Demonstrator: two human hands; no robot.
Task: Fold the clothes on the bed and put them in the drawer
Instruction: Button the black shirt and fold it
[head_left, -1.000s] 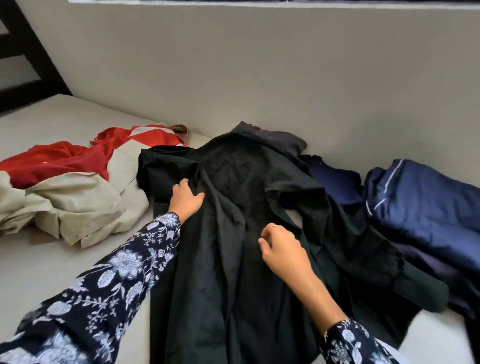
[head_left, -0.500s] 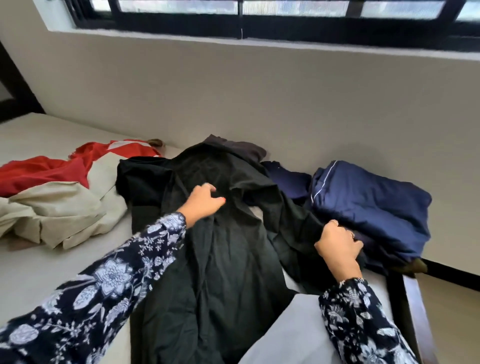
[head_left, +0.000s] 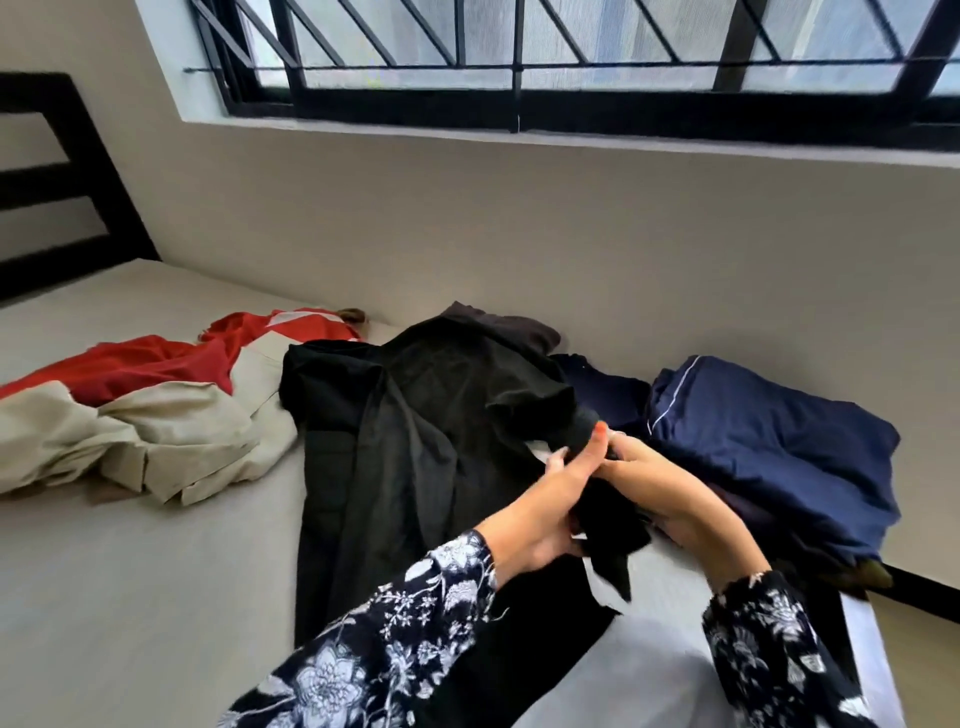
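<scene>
Gripping a sleeve of the black garment (head_left: 415, 441) mid-bed, both hands, left (head_left: 540, 512) and right (head_left: 660, 493), show folding barely begun; red (head_left: 130, 364), beige (head_left: 171, 436) and navy clothes (head_left: 769, 447) wait, drawer unseen.

You face a plain beige wall (head_left: 519, 234) with a wide window (head_left: 571, 52) set high in it — black frame, black diagonal grille bars, pale daylight coming through frosted-looking panes. A white sill (head_left: 467, 130) runs below the frame. At your left stands a dark headboard (head_left: 57, 171) with horizontal slats. The bed (head_left: 130, 597) under you carries a light grey sheet, and its dark frame edge (head_left: 924, 597) shows at the lower right — beside it, a strip of tan floor (head_left: 930, 665).
</scene>
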